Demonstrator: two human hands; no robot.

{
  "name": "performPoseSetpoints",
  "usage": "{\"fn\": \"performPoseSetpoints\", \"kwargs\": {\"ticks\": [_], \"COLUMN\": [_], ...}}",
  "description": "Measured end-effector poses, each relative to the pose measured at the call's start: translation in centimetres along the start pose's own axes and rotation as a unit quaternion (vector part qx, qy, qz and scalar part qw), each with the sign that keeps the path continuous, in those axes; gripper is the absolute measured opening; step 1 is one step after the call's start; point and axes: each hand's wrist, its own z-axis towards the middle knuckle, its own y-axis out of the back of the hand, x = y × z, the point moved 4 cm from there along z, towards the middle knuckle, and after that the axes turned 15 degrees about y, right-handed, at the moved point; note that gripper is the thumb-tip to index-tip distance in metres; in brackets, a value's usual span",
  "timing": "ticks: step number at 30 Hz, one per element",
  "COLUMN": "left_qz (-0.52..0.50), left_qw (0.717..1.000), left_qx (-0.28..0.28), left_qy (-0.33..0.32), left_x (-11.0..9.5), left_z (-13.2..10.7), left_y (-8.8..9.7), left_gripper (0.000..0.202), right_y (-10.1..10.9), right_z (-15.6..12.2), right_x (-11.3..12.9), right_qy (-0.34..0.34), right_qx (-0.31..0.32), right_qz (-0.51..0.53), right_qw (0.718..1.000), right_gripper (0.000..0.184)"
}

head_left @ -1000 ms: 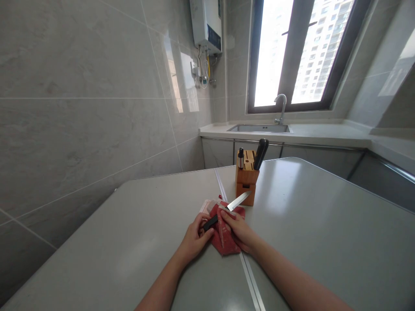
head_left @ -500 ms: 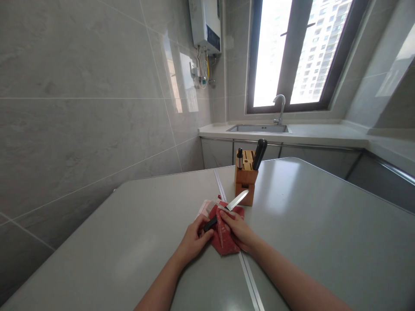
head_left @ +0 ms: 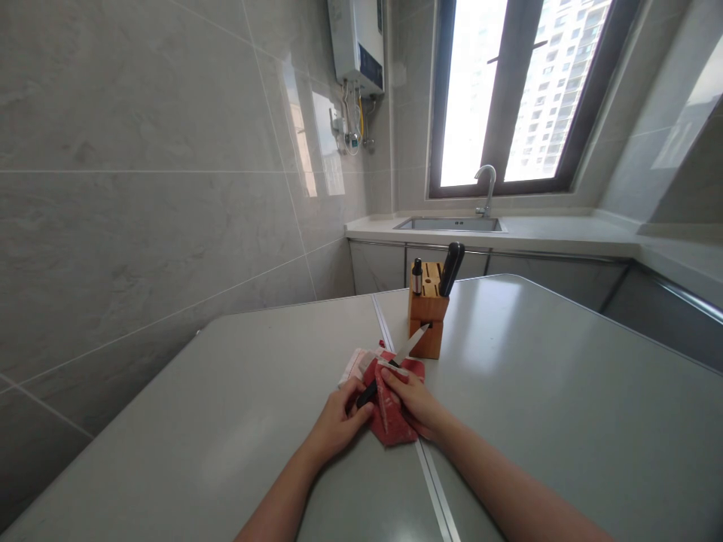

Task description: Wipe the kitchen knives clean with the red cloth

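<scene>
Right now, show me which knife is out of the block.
The black-handled kitchen knife, gripped in the left hand; the other black handles stand in the wooden knife block.

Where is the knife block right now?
In the head view, the knife block stands on the table, straight ahead of the right hand, just beyond the knife blade.

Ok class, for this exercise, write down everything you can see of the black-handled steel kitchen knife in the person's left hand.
The steel kitchen knife has a narrow, pointed, bright blade and a matte black handle. The person's bare left hand grips the handle, holding the knife tilted, tip away from the person. In this view, the tip reaches the front of the light wooden knife block. The blade's base sits above a crumpled red item; whether it touches that item cannot be told.
</scene>
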Motion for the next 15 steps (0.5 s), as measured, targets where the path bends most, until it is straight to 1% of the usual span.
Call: {"fn": "performPoseSetpoints", "kwargs": {"ticks": [11,15], "left_qz": [0.008,0.018], "left_qw": [1.000,0.999], "left_qx": [-0.007,-0.010], "left_qy": [-0.018,-0.024], "left_x": [-0.06,0.10], "left_z": [0.07,0.16], "left_y": [-0.01,-0.05], "left_gripper": [0.031,0.031], "right_y": [0.13,0.36], "right_z": [0.05,0.05], "right_x": [-0.15,-0.36], "right_qy": [0.007,-0.001], "right_qx": [0.000,0.005], "right_qz": [-0.012,-0.026], "right_qw": [1.000,1.000], "right_gripper": [0.034,0.034]}}
